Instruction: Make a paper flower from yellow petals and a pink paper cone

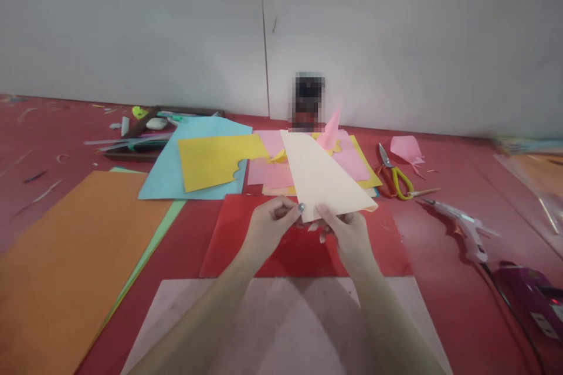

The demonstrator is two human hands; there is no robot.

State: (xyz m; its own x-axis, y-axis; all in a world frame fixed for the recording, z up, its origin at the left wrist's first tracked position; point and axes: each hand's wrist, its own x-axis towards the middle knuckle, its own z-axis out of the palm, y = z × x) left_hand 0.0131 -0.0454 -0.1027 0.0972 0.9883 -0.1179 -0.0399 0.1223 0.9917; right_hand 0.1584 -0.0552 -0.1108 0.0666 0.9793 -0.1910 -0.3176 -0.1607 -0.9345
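Note:
A folded cream paper [323, 173], roughly triangular, is held up in front of me by its near edge. My left hand [275, 220] pinches its lower left corner between thumb and fingers. Close beside it, my right hand [345, 228] grips the same edge, thumb on top and fingers underneath. Below both hands lies a glossy red sheet [246, 246]. Behind the cream paper are pink paper pieces [268, 173], a pink cone-like piece [331, 132] standing up, and small yellow cut-outs that are partly hidden.
Left are a yellow sheet [211, 164] with a scalloped cut, a blue sheet [162, 179], orange paper [79, 246] and a dark tray [132, 152] of tools. Right are scissors [393, 176], a pink scrap [405, 147], a glue gun [466, 225] and a purple power strip [530, 293].

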